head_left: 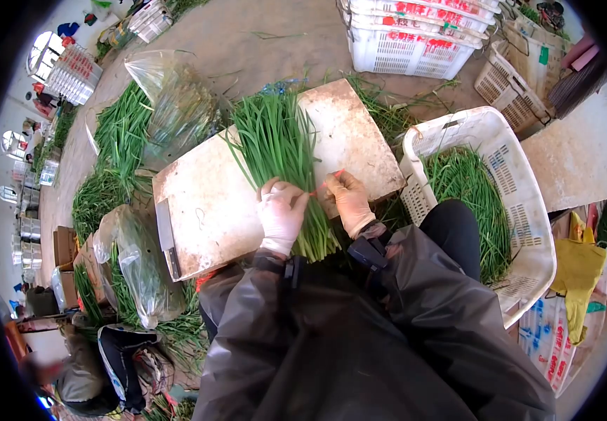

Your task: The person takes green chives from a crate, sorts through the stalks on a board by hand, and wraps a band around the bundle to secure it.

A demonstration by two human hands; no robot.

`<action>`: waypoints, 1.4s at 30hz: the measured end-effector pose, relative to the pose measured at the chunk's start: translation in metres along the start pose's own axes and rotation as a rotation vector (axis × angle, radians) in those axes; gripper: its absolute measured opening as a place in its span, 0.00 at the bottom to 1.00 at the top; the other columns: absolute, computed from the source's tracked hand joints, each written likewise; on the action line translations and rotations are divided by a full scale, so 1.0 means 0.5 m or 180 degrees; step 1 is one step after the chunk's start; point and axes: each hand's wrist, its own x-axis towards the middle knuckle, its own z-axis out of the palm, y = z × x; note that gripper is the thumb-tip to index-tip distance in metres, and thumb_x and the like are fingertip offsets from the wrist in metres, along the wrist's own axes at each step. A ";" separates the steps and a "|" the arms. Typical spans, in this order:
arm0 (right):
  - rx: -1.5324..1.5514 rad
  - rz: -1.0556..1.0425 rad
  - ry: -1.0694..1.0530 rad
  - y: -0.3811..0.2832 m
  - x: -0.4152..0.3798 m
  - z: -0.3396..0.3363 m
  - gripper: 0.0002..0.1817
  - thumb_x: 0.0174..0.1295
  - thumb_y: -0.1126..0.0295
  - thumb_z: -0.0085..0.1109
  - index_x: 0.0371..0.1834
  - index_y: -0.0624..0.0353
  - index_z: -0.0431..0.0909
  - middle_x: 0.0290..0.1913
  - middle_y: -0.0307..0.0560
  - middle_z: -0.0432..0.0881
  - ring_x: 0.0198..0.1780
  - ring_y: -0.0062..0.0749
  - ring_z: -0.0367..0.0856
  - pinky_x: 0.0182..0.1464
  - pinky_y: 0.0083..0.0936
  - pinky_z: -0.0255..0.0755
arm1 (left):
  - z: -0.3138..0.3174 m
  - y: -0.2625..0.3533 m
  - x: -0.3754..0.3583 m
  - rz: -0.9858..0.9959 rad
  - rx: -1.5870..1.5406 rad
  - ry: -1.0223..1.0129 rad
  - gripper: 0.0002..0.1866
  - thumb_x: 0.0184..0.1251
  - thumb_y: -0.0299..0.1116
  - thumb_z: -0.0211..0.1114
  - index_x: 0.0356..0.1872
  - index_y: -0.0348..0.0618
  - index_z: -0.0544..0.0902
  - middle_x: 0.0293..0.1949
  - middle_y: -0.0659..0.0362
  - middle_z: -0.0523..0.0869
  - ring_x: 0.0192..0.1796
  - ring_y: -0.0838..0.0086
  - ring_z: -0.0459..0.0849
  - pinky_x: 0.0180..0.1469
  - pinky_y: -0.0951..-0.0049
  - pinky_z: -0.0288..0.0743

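Observation:
A thick bundle of green garlic chives (275, 133) lies across a stained white board (212, 189), its cut stem ends towards my body. My left hand (281, 214), in a pale glove, rests against the bundle's left side, its thumb and fingers pinched at a thin red tie (317, 191). On the other side, my gloved right hand (349, 203) pinches the tie's other end, close to the stems. Between the hands the tie stretches over the chives. A knife (168, 235) lies along the board's left edge.
At my right stands a white crate (528, 224) holding loose chives. Plastic bags (145, 259) and heaps of greens (117, 133) lie to the left. Stacked crates (412, 49) stand ahead. A yellow glove (576, 274) hangs at far right. Another person (86, 365) shows at lower left.

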 end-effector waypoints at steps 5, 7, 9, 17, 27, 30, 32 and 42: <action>0.0021 -0.0113 -0.0225 -0.006 -0.010 0.018 0.07 0.71 0.69 0.64 0.34 0.58 0.80 0.27 0.32 0.78 0.27 0.16 0.72 0.30 0.19 0.67 | 0.019 -0.003 -0.007 0.0190 0.0237 0.0158 0.06 0.56 0.34 0.75 0.30 0.46 0.87 0.38 0.62 0.85 0.60 0.57 0.78 0.67 0.55 0.65; 0.0010 -0.0257 -0.0418 -0.006 -0.017 0.031 0.07 0.69 0.72 0.66 0.33 0.58 0.80 0.27 0.32 0.78 0.28 0.16 0.73 0.33 0.19 0.69 | 0.027 -0.005 -0.006 0.0202 0.0343 0.0237 0.06 0.56 0.34 0.75 0.30 0.45 0.87 0.38 0.62 0.85 0.60 0.57 0.78 0.66 0.55 0.65; 0.0138 -0.0206 -0.0209 -0.005 -0.003 0.007 0.07 0.69 0.71 0.66 0.33 0.58 0.80 0.28 0.33 0.78 0.28 0.16 0.73 0.33 0.19 0.71 | 0.030 -0.007 -0.013 0.0201 0.0359 0.0303 0.06 0.56 0.33 0.75 0.29 0.45 0.87 0.38 0.62 0.85 0.60 0.57 0.78 0.66 0.55 0.66; -0.0154 0.0794 0.0034 -0.018 0.004 -0.044 0.09 0.69 0.66 0.66 0.38 0.61 0.81 0.29 0.36 0.80 0.27 0.21 0.76 0.32 0.22 0.74 | 0.015 -0.013 -0.018 0.0162 -0.0259 0.0247 0.09 0.51 0.31 0.79 0.28 0.45 0.85 0.41 0.58 0.85 0.59 0.52 0.78 0.67 0.53 0.69; -0.2904 -0.0356 -0.0969 0.033 -0.101 -0.067 0.22 0.52 0.61 0.73 0.43 0.67 0.81 0.44 0.60 0.86 0.49 0.55 0.85 0.53 0.38 0.77 | 0.017 -0.010 -0.023 0.0029 0.0025 0.0194 0.13 0.49 0.40 0.81 0.28 0.46 0.85 0.42 0.58 0.85 0.63 0.52 0.77 0.65 0.54 0.69; -0.2636 -0.0190 -0.1118 0.038 -0.082 -0.089 0.19 0.53 0.67 0.69 0.46 0.68 0.82 0.43 0.57 0.86 0.48 0.50 0.85 0.53 0.36 0.77 | 0.014 -0.013 -0.025 0.0004 0.0013 0.0161 0.13 0.50 0.41 0.80 0.28 0.47 0.86 0.42 0.59 0.85 0.64 0.52 0.76 0.66 0.53 0.68; -0.2297 -0.0075 -0.1213 0.037 -0.075 -0.099 0.18 0.55 0.71 0.68 0.48 0.68 0.83 0.43 0.55 0.87 0.48 0.47 0.85 0.53 0.35 0.77 | 0.013 -0.013 -0.025 -0.0022 0.0009 0.0156 0.13 0.50 0.42 0.80 0.29 0.47 0.86 0.42 0.59 0.85 0.65 0.52 0.76 0.66 0.52 0.67; -0.3123 -0.0479 -0.1120 -0.003 -0.103 -0.072 0.16 0.57 0.63 0.70 0.44 0.62 0.86 0.42 0.55 0.88 0.47 0.48 0.86 0.53 0.35 0.77 | 0.008 -0.019 -0.028 0.0035 -0.0096 0.0176 0.14 0.52 0.42 0.79 0.32 0.46 0.86 0.43 0.58 0.85 0.65 0.52 0.75 0.68 0.51 0.66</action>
